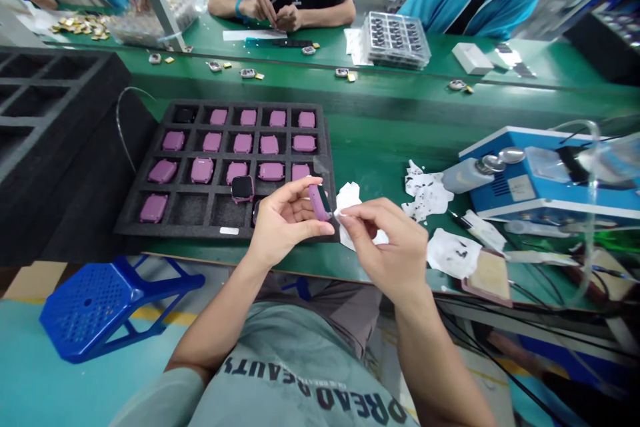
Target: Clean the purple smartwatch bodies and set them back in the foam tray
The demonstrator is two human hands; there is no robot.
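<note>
My left hand (280,221) grips a purple watch case (318,203) by its edges, tilted on its side with the dark face toward the right. My right hand (393,243) is closed in a pinch on a small white wipe, its fingertips just right of the watch case. A crumpled white wipe (349,196) lies behind those fingers; whether it joins the pinched bit is hidden. Left of my hands, a black foam tray (189,211) holds several purple watch cases (202,170) in its cells. One watch with a black screen (243,188) rests over the cell dividers.
Stained white wipes (453,253), a pump bottle (467,175) and a blue machine (530,197) occupy the right side. Small watch parts (248,73) sit along the green line ahead. Co-workers sit opposite, one with hands (275,12) on small parts. A blue stool (95,303) stands lower left.
</note>
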